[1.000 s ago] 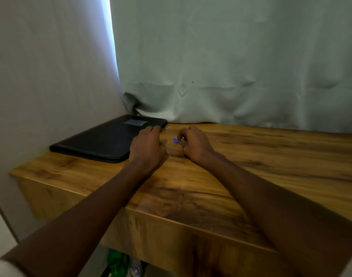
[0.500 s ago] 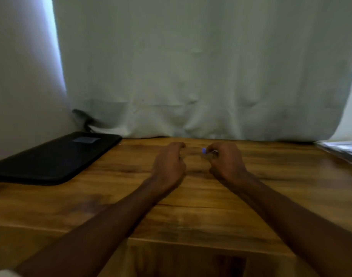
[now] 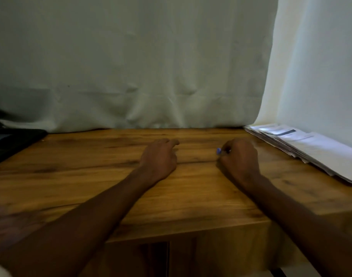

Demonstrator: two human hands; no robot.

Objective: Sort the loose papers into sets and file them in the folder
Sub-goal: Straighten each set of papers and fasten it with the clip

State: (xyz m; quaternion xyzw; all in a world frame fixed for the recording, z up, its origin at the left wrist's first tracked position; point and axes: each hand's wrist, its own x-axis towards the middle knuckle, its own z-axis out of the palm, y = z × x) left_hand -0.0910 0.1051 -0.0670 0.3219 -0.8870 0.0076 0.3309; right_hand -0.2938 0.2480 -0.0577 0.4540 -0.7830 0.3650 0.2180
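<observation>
A black folder [image 3: 13, 142] lies closed at the far left of the wooden table [image 3: 91, 176]. A stack of loose white papers [image 3: 311, 148] lies at the far right, by the curtain. My left hand [image 3: 159, 158] rests on the table near the middle, fingers loosely curled and holding nothing. To its right, my right hand [image 3: 241, 156] is curled round a small blue-tipped object [image 3: 219, 151]; only its blue end and a bit of metal show. Both hands are well apart from the folder and the papers.
A pale curtain [image 3: 151, 66] hangs right behind the table's back edge. The table's front edge runs across the lower part of the view, with dark space beneath it.
The view has swung right: the folder slid to the left edge and the paper stack came into sight. Both hands have moved right along the table and spread apart.
</observation>
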